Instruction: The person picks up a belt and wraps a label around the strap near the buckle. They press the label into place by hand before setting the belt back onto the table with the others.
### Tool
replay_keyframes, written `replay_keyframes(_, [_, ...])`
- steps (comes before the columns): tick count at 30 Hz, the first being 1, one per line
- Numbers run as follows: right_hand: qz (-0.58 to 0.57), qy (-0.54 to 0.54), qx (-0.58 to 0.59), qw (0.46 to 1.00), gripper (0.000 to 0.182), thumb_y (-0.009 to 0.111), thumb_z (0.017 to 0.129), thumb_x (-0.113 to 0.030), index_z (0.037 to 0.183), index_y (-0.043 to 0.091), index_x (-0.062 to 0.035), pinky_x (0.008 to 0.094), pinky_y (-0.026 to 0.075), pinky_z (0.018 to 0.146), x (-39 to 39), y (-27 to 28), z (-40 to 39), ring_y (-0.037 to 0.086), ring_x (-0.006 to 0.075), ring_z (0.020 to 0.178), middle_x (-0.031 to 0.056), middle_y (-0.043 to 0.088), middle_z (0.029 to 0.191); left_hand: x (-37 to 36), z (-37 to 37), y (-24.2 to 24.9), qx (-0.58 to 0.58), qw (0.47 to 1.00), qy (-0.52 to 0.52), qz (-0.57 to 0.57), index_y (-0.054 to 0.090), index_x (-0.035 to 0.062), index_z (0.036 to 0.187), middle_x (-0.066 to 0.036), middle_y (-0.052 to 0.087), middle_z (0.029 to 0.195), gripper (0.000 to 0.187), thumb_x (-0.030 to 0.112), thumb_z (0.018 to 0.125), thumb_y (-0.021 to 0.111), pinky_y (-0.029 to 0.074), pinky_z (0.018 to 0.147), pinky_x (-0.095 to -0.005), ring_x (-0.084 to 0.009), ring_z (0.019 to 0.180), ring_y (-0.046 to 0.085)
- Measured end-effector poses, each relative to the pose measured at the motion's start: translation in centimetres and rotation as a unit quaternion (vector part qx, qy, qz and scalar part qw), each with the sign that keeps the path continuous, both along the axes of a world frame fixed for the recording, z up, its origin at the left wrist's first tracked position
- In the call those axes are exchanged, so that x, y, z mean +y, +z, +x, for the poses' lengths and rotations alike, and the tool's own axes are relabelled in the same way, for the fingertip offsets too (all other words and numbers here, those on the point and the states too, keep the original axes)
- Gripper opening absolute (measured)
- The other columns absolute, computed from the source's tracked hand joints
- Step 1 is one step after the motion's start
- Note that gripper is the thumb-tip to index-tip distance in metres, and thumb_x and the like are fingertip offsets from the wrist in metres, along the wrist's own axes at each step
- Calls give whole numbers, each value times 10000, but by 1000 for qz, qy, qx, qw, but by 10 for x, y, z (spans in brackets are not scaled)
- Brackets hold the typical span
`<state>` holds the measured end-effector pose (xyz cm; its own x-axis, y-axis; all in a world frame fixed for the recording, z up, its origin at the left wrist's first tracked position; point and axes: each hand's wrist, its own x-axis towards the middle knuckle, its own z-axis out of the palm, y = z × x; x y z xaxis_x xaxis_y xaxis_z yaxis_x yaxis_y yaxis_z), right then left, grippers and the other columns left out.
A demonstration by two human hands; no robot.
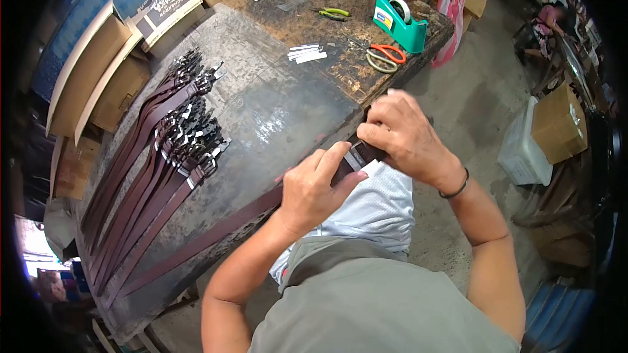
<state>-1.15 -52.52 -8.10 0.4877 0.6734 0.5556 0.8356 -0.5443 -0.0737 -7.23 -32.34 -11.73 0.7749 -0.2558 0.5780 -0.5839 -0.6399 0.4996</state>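
Observation:
Both my hands hold the buckle end of a dark brown belt [245, 208] at the table's near edge. My left hand [313, 186] pinches the strap just beside a pale label or metal piece on it. My right hand [405, 132] is closed around the dark end, hiding most of it. From my left hand the strap trails leftward across the table. Farther left lie two bundles of brown belts [140, 202], their buckles [190, 134] heaped together toward the middle.
Scissors with orange handles [387, 57], a green tape dispenser [400, 21], green-handled pliers [332, 14] and white labels [306, 53] lie on the worn table [275, 98]. Cardboard boxes [167, 19] stand behind. On the floor at right is a white bin [523, 150]; another person [544, 26] sits farther off.

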Motion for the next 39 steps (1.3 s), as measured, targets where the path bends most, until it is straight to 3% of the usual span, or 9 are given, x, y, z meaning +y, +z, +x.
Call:
replay_keyframes(2, [-23,-10,-63,998,310,675,716,-103,1018,612,-127,520,330,1059,-2,-5,14,458,274,1217,68,527,1123,-7,-3,-13,92,992,-8,-83,591,33,1134,-75,633,780,411,240,819,755,495,579,-287,-161,624,611])
replay_keyframes(4, [34,-34,-67,997,393,689,698,-78,1076,596,-133,528,326,1057,8,-5,22,453,288,1225,74,517,1155,-9,-5,-16,275,933,-11,-232,574,-2,1065,-21,612,748,295,240,920,661,467,586,-231,-69,656,574])
replay_keyframes(7, [110,-57,-64,990,597,716,662,-17,1218,543,-150,561,305,1061,25,-5,30,422,324,1259,89,481,1246,-9,1,-30,283,900,-8,-333,559,2,1006,-8,588,726,245,221,936,641,453,572,-214,-63,620,541])
replay_keyframes(20, [92,-56,-67,992,379,628,787,-71,1152,562,-151,576,273,1072,53,-20,47,394,323,1286,84,486,1273,3,1,-36,229,888,51,-395,589,5,983,-7,620,705,243,189,877,706,456,575,-235,-51,630,537])
replay_keyframes(25, [84,-118,-46,988,401,620,750,-34,1135,544,-120,551,288,1053,26,-36,39,436,320,1247,88,530,1210,22,-5,-22,259,924,31,-280,587,-20,1062,-24,647,857,300,136,849,728,479,700,-228,-81,746,583])
replay_keyframes(29, [76,-86,128,985,444,704,758,-130,1152,510,-66,423,361,1010,11,-45,17,515,298,1151,103,559,1131,48,7,16,220,972,-21,-84,650,1,1001,-93,664,751,319,166,759,776,500,623,-276,-130,663,627])
replay_keyframes(31, [117,70,412,901,551,770,763,-232,1193,489,-33,361,435,903,10,-46,5,554,275,1062,101,559,1104,62,14,35,227,971,-68,-22,657,17,1006,-113,669,775,331,178,743,778,509,625,-298,-186,673,648])
replay_keyframes(35, [165,234,441,851,588,795,759,-295,1190,517,-6,342,468,795,23,-37,-5,572,256,971,103,575,1050,69,14,67,196,951,-172,168,668,57,1024,-134,679,838,376,233,709,775,521,619,-359,-317,726,663])
replay_keyframes(39, [12,275,492,826,332,756,772,-191,978,624,32,351,450,701,32,-23,-5,578,265,816,136,575,875,67,1,91,156,923,-197,292,629,98,1009,-66,588,708,341,272,742,750,503,572,-393,-281,669,644])
